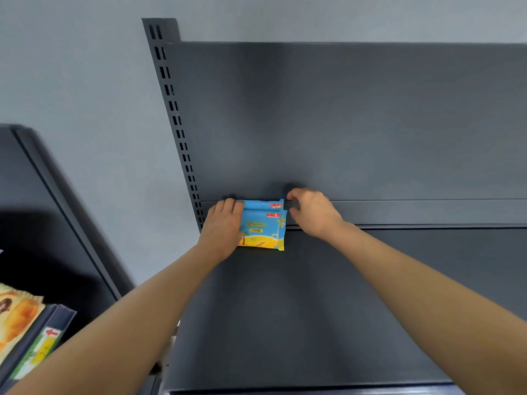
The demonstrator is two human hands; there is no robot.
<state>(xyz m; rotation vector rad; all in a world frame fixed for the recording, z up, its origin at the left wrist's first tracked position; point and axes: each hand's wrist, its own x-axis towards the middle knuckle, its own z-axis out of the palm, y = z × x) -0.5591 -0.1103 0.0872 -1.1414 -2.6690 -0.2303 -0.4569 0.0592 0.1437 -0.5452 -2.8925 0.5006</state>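
Hands both up on a dark shelf, arms reaching in from below.

Left hand: fingers curled over the top left corner of two blue-and-yellow packets, palm lying against their left edge. It grips them.

Right hand: fingers bent into a loose C, forefinger above and thumb below, with a dark gap between them. The tips sit just beside the packets' upper right corner. Whether they touch or pinch the wrapper cannot be told from this angle.

Packets: between the two hands, lying on the shelf near its left end, pushed toward the raised ledge at the back. One overlaps the other; the rear one shows as a blue strip along the top, and each bears a small red label near its upper right. Yellow band along the lower edge of the front one.

Around: grey back panel rises behind the shelf, with a slotted upright at its left. Off to the lower left, well apart, orange packs on a neighbouring shelf, with a price strip along that shelf's edge.
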